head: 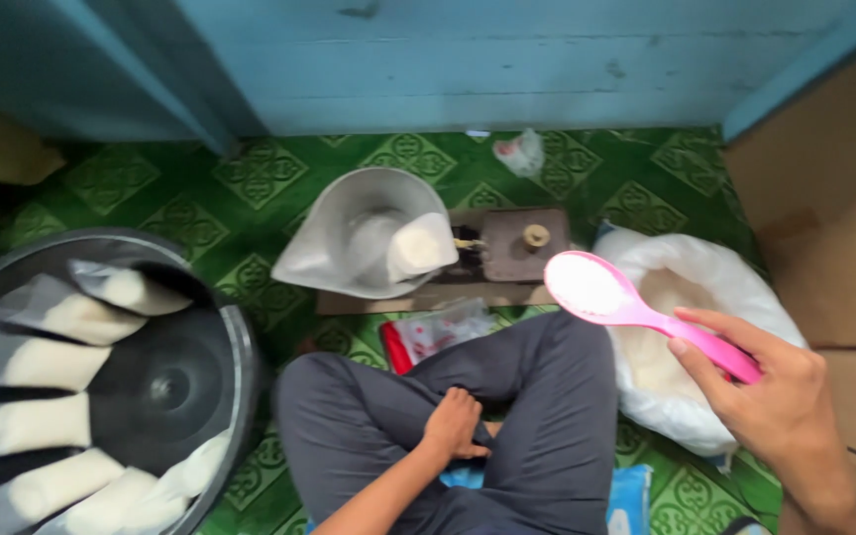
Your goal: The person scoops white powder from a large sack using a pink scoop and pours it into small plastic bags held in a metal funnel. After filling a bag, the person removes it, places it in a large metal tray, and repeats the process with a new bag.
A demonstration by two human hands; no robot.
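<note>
A pink plastic scoop [614, 300] heaped with white grain, held level above an open white sack [705, 277].
Its handle runs back toward the lower right.

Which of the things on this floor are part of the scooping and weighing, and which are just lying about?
In use:
right hand
pink scoop, full of white grains
open white sack
scale pan holding a small bag
basin with filled bags

Lying about:
crumpled wrapper by the wall
red and white packet
cardboard box
left hand, resting on the lap
</note>
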